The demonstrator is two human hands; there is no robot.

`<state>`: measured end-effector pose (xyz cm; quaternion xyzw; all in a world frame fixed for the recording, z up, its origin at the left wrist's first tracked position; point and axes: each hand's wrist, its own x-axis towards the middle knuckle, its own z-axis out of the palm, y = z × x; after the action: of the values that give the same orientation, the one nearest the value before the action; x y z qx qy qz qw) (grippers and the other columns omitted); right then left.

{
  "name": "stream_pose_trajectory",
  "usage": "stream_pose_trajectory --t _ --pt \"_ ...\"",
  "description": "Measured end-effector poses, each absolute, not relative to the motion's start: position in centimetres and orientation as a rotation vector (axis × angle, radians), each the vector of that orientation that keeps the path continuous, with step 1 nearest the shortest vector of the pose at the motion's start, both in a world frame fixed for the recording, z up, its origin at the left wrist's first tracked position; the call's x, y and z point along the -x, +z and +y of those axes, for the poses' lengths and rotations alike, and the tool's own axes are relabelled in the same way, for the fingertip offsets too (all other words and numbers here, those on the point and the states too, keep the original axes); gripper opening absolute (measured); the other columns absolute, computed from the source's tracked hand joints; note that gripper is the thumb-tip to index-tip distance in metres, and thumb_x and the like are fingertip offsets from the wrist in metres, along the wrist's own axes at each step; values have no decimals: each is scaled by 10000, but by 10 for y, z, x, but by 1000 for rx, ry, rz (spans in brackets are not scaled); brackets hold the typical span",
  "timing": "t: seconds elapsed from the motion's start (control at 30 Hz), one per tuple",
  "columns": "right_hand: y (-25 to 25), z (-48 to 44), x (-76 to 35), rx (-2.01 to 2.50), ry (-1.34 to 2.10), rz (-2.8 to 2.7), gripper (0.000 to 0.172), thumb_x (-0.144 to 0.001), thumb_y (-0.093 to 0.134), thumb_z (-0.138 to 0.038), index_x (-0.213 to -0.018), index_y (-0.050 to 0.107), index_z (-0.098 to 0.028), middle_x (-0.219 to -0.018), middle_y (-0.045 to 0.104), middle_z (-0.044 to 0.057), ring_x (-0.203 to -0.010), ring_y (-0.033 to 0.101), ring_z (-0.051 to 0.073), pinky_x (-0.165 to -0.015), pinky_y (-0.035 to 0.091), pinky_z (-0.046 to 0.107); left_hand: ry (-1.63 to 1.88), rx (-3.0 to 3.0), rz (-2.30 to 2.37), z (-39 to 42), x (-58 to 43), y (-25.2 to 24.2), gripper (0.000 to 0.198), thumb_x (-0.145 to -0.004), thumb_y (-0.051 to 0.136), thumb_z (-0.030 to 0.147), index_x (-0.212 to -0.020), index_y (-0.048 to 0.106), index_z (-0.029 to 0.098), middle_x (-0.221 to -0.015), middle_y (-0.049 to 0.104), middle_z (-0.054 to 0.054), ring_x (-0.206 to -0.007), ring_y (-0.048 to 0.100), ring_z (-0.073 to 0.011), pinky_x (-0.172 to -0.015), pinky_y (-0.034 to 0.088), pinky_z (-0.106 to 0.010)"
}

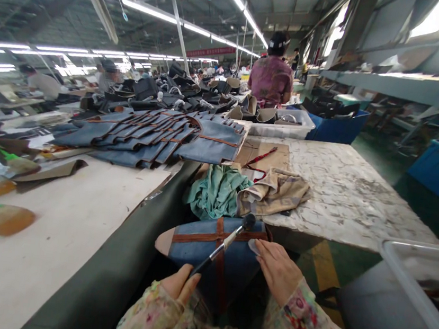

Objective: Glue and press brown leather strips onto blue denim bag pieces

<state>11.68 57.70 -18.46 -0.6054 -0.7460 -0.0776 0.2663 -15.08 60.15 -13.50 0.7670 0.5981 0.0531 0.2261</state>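
Note:
My left hand (181, 283) is closed round the black handle of a hammer (214, 253). Its silver shaft slants up to the right, with pale wrapping near the dark round head. Beneath the hammer lies a blue leather piece (195, 232) with crossed brown straps and a pale tan tip at its left end. At the right end of this leather rests my right hand (276, 267), its fingers pressed together. A small pale flat piece (253, 246) shows at those fingertips; its kind is unclear. What supports the leather is hidden.
Green cloth (218, 191) and beige cloth (274, 192) lie just beyond. Stacked blue leather panels (155, 135) cover the left table. Glue bottles (4, 219) stand at far left, a grey bin (379, 296) at right. A co-worker (270, 77) sits ahead.

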Motion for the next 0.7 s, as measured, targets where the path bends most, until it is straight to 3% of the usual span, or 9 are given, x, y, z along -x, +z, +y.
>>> stream_pose_trajectory --t 0.13,0.27,0.57,0.7 --pt "-186 578 -117 1623 -223 -2026 338 -870 377 -190 -1185 483 -132 -1073 581 85 -1002 510 188 -887 459 333 267 -2117 1589 601 160 -146 375 -843 274 478 -942 550 245 -580 572 17 -526 564 -126 -506 393 -204" --pt "-188 578 -118 1628 -226 -2030 337 -872 381 -195 -1185 485 -128 -1074 579 88 -1006 507 190 -894 450 337 183 -2077 1622 601 168 -153 311 -845 304 425 -970 537 262 -666 611 10 -606 594 -117 -550 402 -182" --pt "-186 582 -120 1618 -140 -2018 343 -866 404 -262 -1170 495 -130 -1046 584 90 -995 510 190 -884 446 340 71 -2084 1669 598 178 -155 288 -841 302 397 -908 543 252 -647 608 17 -599 595 -109 -544 401 -170" --pt "-176 590 -121 1612 -11 -2011 392 -833 464 -293 -1199 461 -152 -1014 578 82 -982 507 196 -871 449 354 271 -1929 1946 613 209 -132 290 -850 296 401 -960 530 269 -668 617 30 -587 592 -102 -553 417 -166"
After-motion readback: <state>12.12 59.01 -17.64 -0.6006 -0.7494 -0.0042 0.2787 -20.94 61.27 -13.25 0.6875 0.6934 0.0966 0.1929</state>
